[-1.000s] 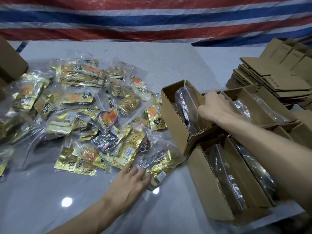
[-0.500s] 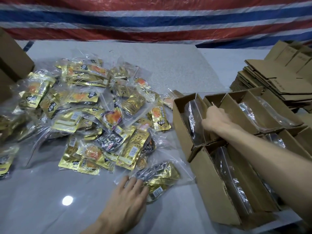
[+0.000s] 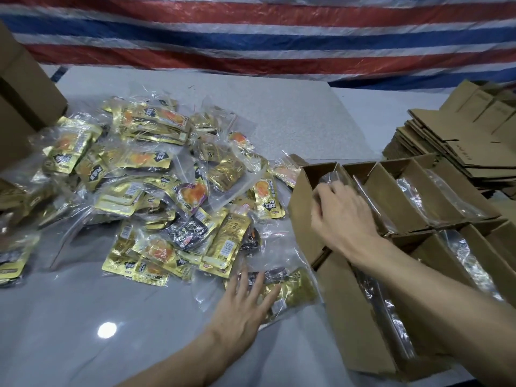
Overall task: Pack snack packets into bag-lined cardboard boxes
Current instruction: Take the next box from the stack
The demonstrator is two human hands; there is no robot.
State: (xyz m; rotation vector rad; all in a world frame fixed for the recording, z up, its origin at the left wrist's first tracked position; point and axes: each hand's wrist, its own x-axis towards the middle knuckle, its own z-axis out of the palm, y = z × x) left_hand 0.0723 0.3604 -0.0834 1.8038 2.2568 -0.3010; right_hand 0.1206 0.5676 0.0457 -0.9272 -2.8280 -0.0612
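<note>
Snack packets (image 3: 156,191) in gold wrappers lie in a loose pile on the grey table (image 3: 83,331). At the pile's near right edge the left hand (image 3: 243,300) lies flat, fingers straight, on a clear bag of packets (image 3: 293,289), while just right of the pile the right hand (image 3: 340,219) curls its fingers round the plastic liner (image 3: 331,175) at the mouth of an open cardboard box (image 3: 303,208). More lined boxes (image 3: 391,196) stand farther right of the pile, with flattened cartons (image 3: 452,152) stacked beyond them.
</note>
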